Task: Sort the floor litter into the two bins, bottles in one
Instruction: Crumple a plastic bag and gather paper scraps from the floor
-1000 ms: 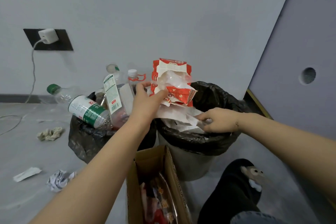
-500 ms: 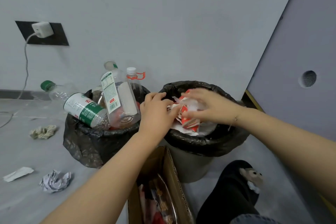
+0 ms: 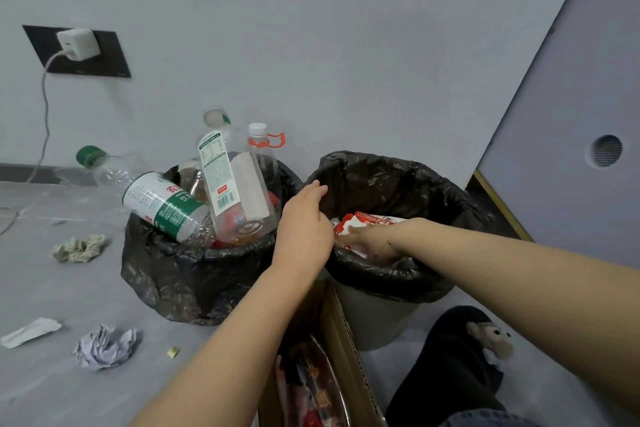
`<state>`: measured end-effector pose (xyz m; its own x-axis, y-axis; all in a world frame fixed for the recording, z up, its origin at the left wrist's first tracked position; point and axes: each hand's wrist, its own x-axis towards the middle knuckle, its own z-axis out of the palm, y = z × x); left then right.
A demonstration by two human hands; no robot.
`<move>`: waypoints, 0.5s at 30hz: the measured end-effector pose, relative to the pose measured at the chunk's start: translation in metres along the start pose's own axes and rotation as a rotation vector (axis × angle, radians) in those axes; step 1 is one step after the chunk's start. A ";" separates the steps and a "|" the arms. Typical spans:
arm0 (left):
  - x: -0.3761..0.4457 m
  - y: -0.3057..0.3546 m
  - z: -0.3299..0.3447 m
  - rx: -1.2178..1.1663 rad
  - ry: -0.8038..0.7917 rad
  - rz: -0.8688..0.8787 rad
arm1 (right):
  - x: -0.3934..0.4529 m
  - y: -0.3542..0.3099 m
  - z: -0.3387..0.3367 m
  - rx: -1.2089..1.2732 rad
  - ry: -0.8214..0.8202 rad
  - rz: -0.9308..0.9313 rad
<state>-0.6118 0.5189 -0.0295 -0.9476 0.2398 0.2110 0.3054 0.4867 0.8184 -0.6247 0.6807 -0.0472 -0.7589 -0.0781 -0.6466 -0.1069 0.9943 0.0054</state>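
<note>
The right hand (image 3: pixel 367 241) is pressing down flat on the red-and-white wrapper (image 3: pixel 367 220) inside the right bin (image 3: pixel 398 184). The left hand (image 3: pixel 304 229) is hovering beside it, fingers relaxed, holding nothing. Bottles (image 3: pixel 228 191) are filling the left bin (image 3: pixel 187 274).

The green-and-white bottle (image 3: pixel 162 206) in the left bin carries Chinese characters, of which only "农" reads clearly. The upright bottle's label (image 3: pixel 218 173) shows a barcode and fine print too small to read.
</note>
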 end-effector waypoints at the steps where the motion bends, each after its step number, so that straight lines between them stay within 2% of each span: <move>1: 0.000 0.000 0.000 -0.007 0.002 -0.004 | 0.005 -0.001 0.001 -0.026 -0.010 0.023; 8: -0.001 0.000 0.001 -0.023 0.001 -0.005 | 0.005 -0.019 -0.001 -0.039 0.140 0.013; 11: -0.001 0.000 0.004 -0.047 0.025 -0.008 | -0.004 -0.009 -0.002 0.003 0.075 -0.074; 15: 0.000 -0.003 0.008 -0.059 0.070 -0.009 | -0.023 0.004 -0.007 0.136 0.265 -0.109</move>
<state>-0.6123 0.5240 -0.0356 -0.9552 0.1750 0.2388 0.2927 0.4380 0.8500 -0.6118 0.6859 -0.0266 -0.8907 -0.1834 -0.4159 -0.1235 0.9782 -0.1668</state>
